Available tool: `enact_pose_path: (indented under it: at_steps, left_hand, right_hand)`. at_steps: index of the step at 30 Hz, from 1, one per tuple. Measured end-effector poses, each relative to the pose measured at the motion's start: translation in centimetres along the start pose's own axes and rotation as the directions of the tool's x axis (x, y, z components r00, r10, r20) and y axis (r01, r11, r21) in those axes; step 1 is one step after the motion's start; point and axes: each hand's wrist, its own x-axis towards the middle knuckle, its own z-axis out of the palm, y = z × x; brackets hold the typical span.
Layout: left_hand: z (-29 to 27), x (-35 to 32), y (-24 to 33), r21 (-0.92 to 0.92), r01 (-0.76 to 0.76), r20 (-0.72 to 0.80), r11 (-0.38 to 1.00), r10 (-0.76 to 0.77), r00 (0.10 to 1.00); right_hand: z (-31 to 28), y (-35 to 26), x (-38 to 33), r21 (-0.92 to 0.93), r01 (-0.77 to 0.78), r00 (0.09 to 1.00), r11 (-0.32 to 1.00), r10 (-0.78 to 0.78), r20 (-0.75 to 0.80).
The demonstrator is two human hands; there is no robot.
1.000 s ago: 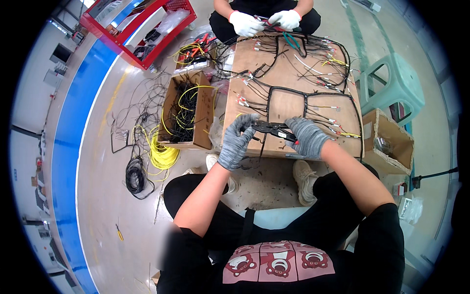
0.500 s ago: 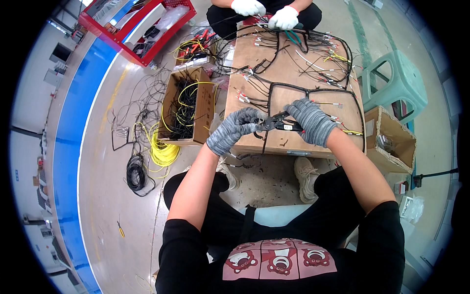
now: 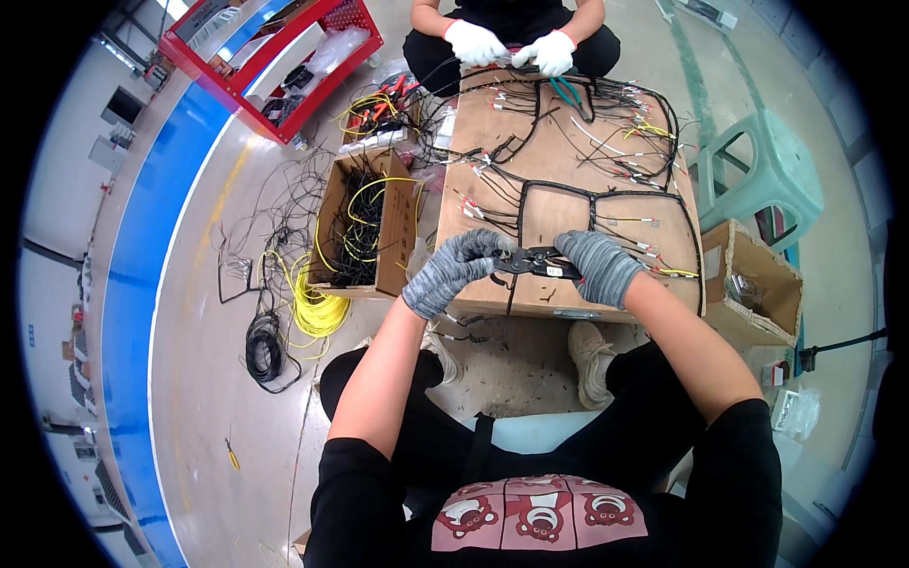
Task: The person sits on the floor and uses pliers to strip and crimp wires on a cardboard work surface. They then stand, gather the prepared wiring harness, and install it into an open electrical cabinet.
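Note:
My right hand [image 3: 600, 267], in a grey knitted glove, is closed round the handles of black crimping pliers [image 3: 540, 263]. The pliers lie sideways above the near edge of the wooden board [image 3: 559, 220]. My left hand [image 3: 456, 272], gloved the same way, is pinched at the jaw end of the pliers. What its fingertips hold is too small to make out. Beyond both hands, a black-wrapped wire harness [image 3: 592, 194] lies on the board, its branches ending in thin wires with red, white and yellow tips.
Across the board, a co-worker's white-gloved hands [image 3: 544, 52] work at the harness, beside green-handled pliers [image 3: 566, 92]. A carton of black wires [image 3: 390, 227] and a yellow cable coil [image 3: 317, 305] are at left. A green stool [image 3: 791, 170] and an open carton [image 3: 757, 317] are at right.
The handles of the crimping pliers in my right hand are closer together. The whole view has shifted, so the board sits lower in the picture. The co-worker's hands have come slightly nearer each other.

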Motion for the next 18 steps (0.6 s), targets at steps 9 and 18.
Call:
enact_pose_path:
  at_steps: [9,18]
  left_hand:
    - [0.0,-0.3,-0.5,-0.014,-0.096,-0.061,0.995,0.095,0.994]
    - [1.2,0.0,-2.4,0.137,-0.158,-0.394,0.978,0.2,0.897]
  right_hand:
    - [0.0,-0.9,-0.2,0.027,-0.075,0.997,0.997,0.074,0.033]
    - [-1.1,-3.1,-0.3,-0.153,-0.165,0.986,0.974,0.159,-0.05]
